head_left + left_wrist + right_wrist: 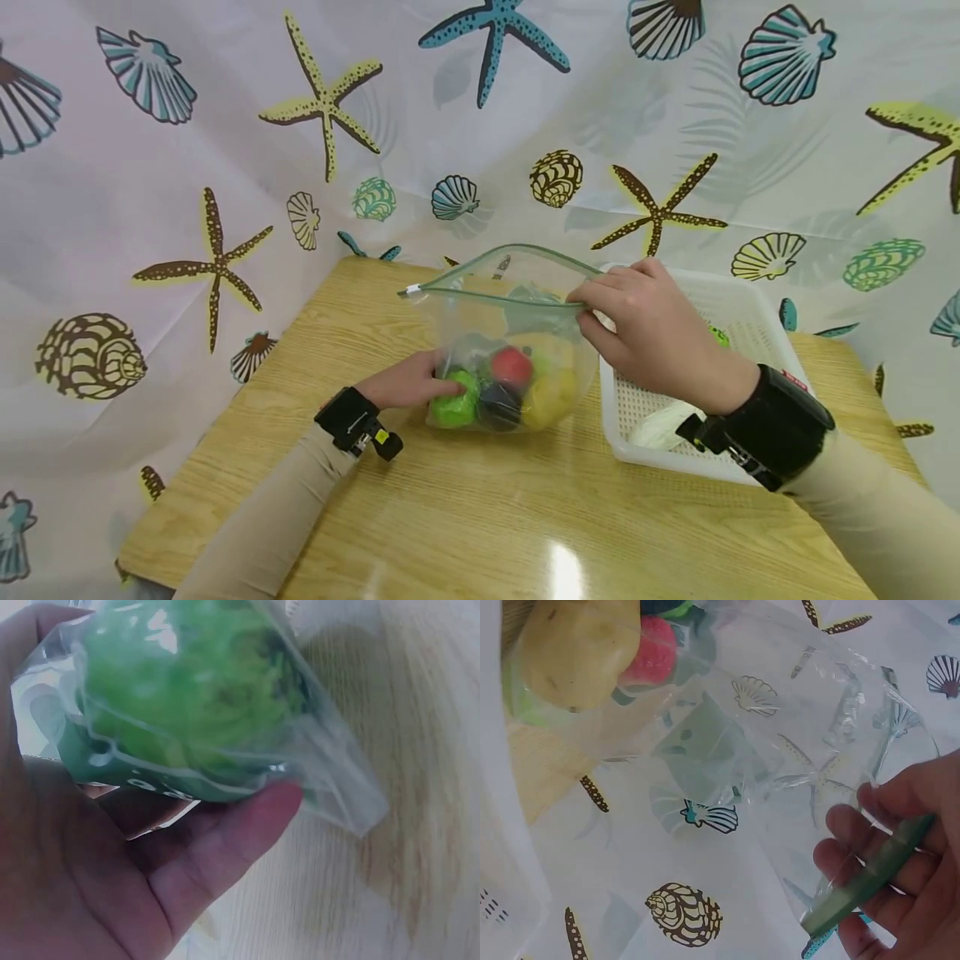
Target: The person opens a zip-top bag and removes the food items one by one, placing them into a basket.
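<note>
A clear zip bag (472,333) stands on the table with its green-edged mouth gaping and a white slider (413,289) at the left end. Inside it are a bright green ball-like item (456,408), a red round item (512,367), a dark round item (498,407) and yellow items (551,402); one looks like a potato (581,652) in the right wrist view. My left hand (405,382) grips the bag's lower left side around the green item (187,682). At the mouth's right end, my right hand (648,333) pinches the green zip strip (870,877).
To the right of the bag stands a white plastic basket (611,417), partly behind my right hand. It holds a pale, whitish item (663,425) and something green (718,335). A shell-and-starfish curtain (465,133) hangs behind the wooden table (450,508).
</note>
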### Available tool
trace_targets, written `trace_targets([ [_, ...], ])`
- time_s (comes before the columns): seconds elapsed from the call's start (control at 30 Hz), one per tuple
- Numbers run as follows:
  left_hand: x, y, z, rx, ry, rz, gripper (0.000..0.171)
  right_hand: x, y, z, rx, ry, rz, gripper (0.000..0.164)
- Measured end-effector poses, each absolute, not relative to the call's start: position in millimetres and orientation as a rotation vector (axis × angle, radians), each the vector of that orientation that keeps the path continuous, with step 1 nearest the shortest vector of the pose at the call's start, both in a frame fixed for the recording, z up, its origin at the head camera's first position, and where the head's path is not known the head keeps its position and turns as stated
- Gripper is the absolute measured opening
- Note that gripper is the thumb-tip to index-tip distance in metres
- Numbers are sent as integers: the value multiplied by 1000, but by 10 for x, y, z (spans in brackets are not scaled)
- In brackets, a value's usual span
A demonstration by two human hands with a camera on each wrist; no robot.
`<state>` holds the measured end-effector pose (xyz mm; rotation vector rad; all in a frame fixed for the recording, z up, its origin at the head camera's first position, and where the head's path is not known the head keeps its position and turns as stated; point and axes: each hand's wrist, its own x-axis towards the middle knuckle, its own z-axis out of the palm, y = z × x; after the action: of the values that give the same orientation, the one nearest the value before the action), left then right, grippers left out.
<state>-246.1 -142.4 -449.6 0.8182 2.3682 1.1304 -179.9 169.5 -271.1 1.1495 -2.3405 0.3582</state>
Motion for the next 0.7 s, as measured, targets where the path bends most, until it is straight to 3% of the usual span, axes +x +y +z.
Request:
trace_targets([
  [0.23, -2492, -1426, -4537, 734, 2389, 1092, 48, -1901, 1651, -2689, 1261, -2488, 517, 31],
  [0.4, -2519, -1443, -4615, 741, 2436, 1056, 45, -1964, 1603, -2833, 1358, -2587, 330, 43],
  [0.53, -2490, -1438, -4648, 780, 2478, 1060, 47, -2036, 1601, -3013, 1335, -2594, 151, 37],
  [0.7, -2368, -1391, -4566, 804, 2548, 1179, 74, -2117, 1629, -3154, 1254, -2612, 109, 30],
])
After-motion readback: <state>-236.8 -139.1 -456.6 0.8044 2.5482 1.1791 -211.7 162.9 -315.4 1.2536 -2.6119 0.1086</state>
